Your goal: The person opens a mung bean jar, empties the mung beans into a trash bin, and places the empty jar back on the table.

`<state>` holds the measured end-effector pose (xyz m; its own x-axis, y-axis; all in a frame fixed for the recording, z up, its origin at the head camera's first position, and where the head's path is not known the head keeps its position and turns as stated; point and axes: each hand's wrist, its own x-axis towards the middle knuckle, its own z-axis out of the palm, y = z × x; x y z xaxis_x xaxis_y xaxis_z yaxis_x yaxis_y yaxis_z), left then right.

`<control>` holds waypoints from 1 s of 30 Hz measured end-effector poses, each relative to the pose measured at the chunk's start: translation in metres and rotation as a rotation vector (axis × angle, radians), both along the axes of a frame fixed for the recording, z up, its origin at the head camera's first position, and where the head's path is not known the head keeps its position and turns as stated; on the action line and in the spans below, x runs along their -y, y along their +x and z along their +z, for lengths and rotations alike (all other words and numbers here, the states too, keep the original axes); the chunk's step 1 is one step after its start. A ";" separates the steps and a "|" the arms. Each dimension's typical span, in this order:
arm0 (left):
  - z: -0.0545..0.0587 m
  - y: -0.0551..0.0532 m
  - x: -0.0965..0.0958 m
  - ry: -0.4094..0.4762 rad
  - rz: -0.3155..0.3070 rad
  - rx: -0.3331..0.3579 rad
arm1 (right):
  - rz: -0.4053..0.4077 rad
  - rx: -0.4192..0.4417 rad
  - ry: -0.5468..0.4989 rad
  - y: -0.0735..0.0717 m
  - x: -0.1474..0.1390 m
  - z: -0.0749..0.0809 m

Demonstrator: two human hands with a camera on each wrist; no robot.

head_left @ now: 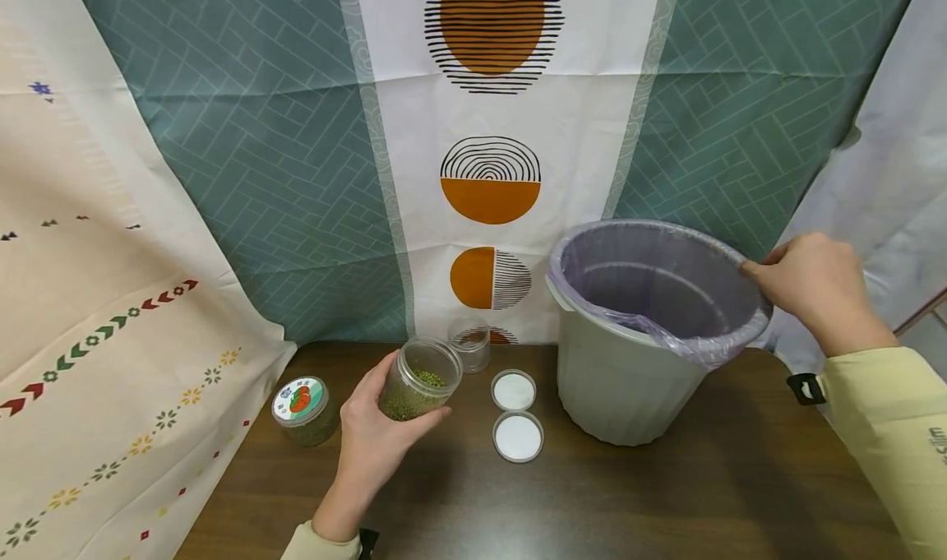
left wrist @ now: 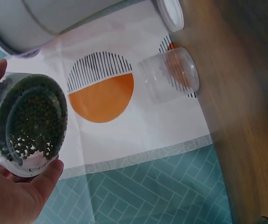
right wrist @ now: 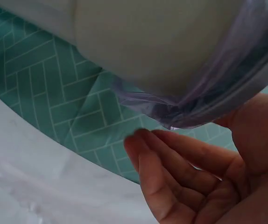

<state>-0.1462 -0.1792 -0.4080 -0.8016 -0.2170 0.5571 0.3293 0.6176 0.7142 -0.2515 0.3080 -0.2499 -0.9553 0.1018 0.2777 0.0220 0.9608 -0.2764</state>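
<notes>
My left hand [head_left: 377,441] grips a clear plastic jar [head_left: 403,400] part filled with small green beans [head_left: 427,378]. The jar has no lid on and tilts to the right, raised above the table; its underside, beans against it, faces the left wrist view. At the right, my right hand [head_left: 821,289] holds the rim of a grey trash can [head_left: 629,387] lined with a thin purple bag [head_left: 666,340]. Its thumb lies over the rim, and the fingers [right wrist: 185,172] curl below the bag's edge on the outside. The can's inner bottom is hidden.
A clear jar without beans [head_left: 471,348] stands at the back of the brown table [head_left: 459,511]. Two white round lids [head_left: 514,391] lie left of the can. A closed jar with a carrot-pictured lid [head_left: 302,400] stands farther left. Patterned cloth [head_left: 296,173] hangs behind.
</notes>
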 end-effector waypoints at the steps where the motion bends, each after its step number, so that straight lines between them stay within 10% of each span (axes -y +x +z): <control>1: 0.000 0.000 0.000 0.000 -0.003 -0.001 | 0.002 0.015 0.005 0.000 -0.001 0.001; 14: 0.017 -0.006 0.000 -0.060 -0.013 0.003 | 0.041 0.086 -0.006 0.003 -0.006 0.009; 30: 0.132 -0.049 -0.007 -0.334 -0.128 -0.246 | 0.116 0.229 -0.065 -0.008 -0.010 0.015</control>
<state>-0.1951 -0.1726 -0.2763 -0.6451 0.0999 0.7576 0.5533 0.7449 0.3729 -0.2594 0.3178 -0.2348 -0.9988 -0.0012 0.0495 -0.0179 0.9409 -0.3382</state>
